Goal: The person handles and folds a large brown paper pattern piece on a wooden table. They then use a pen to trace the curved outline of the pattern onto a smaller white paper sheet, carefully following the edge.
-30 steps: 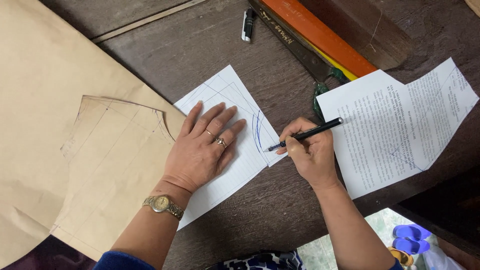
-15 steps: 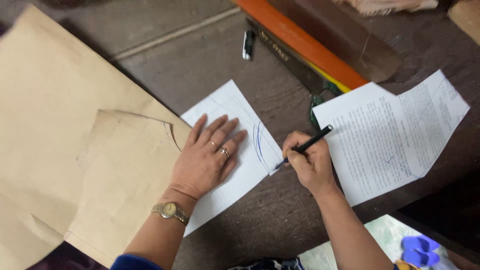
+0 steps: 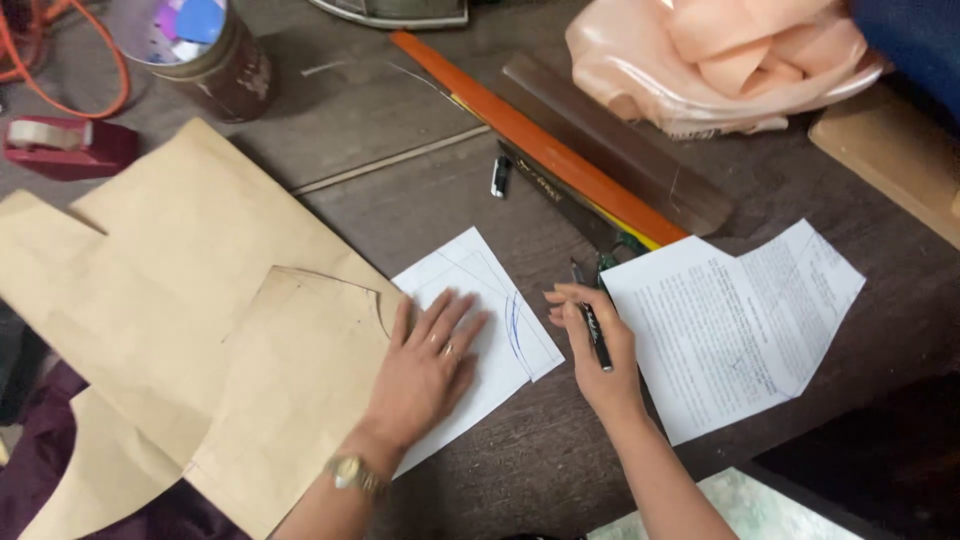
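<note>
My right hand (image 3: 600, 355) grips a black pen (image 3: 594, 337), fingers curled tight round the barrel, pen lying along the hand and pointing away from me. Half a second ago the tip sat at the blue curved line on the white sheet (image 3: 478, 330); now the pen is lifted clear and turned, tip off the paper. I read that as the stroke being done, the line finished for now.

My left hand (image 3: 425, 370) lies flat, fingers spread, holding nothing, pressing that white sheet down just left of the pen hand. It has not moved off the sheet. Ring on one finger, gold watch (image 3: 352, 472) at the wrist.

The blue curve (image 3: 513, 330) sits between my two hands, near the sheet's right edge. Left of the flat hand, touching the sheet's edge, brown paper pattern pieces (image 3: 200, 320) overlap each other.

Right of the pen hand, just beside it, a printed page (image 3: 740, 330), creased. Beyond my fingertips, a long orange ruler (image 3: 530, 130) runs diagonal with a dark brown ruler (image 3: 620, 150) alongside, and a small black clip-like item (image 3: 500, 176) near them. Further off: peach fabric (image 3: 720, 55), a round tin (image 3: 215, 50) of scraps, red tape dispenser (image 3: 65, 145). All on a dark wooden table (image 3: 400, 200). View has swung up, showing more tabletop than before.
</note>
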